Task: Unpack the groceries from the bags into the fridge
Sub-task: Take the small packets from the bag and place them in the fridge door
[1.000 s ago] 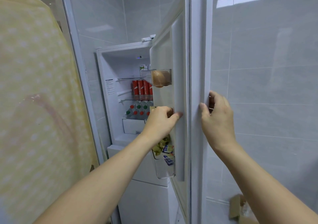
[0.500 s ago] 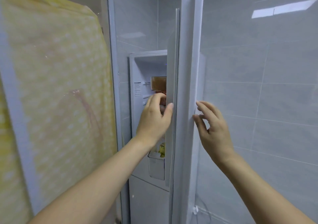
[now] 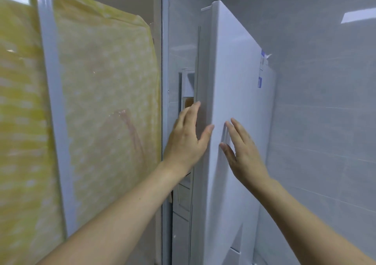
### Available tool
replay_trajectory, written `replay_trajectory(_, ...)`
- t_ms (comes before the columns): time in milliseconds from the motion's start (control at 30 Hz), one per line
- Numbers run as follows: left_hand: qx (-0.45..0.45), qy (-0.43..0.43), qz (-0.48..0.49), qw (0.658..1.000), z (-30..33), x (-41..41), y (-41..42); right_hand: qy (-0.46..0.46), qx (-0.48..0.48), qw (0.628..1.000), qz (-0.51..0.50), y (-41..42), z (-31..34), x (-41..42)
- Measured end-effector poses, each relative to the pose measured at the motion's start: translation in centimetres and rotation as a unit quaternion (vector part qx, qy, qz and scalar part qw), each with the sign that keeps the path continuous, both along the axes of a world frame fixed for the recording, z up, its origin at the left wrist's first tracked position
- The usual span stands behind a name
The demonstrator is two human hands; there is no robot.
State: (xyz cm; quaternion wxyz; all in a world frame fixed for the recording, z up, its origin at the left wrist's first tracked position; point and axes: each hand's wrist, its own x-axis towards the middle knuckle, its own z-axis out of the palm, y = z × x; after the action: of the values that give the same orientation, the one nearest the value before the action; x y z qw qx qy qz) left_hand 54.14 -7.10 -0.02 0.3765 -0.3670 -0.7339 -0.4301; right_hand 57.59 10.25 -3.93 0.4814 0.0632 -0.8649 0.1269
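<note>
My white fridge door [image 3: 234, 122] hides the interior; at 9 o'clock, one blurred amber shelf item [image 3: 188, 102] shows.

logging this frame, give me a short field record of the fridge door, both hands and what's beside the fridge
fridge door: nearly shut, narrow gap on its left edge
left hand: open, fingers at the door's edge
right hand: open, flat against the door's front
inside: only a sliver visible through the gap
left of fridge: yellow dotted cloth behind glass
groceries: none in hands

left hand [image 3: 186, 140] and right hand [image 3: 243, 152] spread on fridge door [image 3: 230, 93]
</note>
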Motion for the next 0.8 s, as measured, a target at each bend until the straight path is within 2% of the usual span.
replay_trajectory(300, -0.052, 0.098, 0.095, 0.989, -0.1, -5.2, -2.2, -0.014, 0.049, 0.999, -0.018, -1.9, 0.5, -6.2)
replay_trajectory(567, -0.055, 0.1, 0.13, 0.985, -0.2, -11.3, -3.7, -0.019, 0.045, 0.998, -0.038, -3.9, 1.6, -12.6)
replay_trajectory(800, -0.077, 0.067, 0.179, 0.979, -0.5, -15.1, -3.7, -0.029, 0.057, 0.997, -0.045, -4.0, 1.7, -17.3)
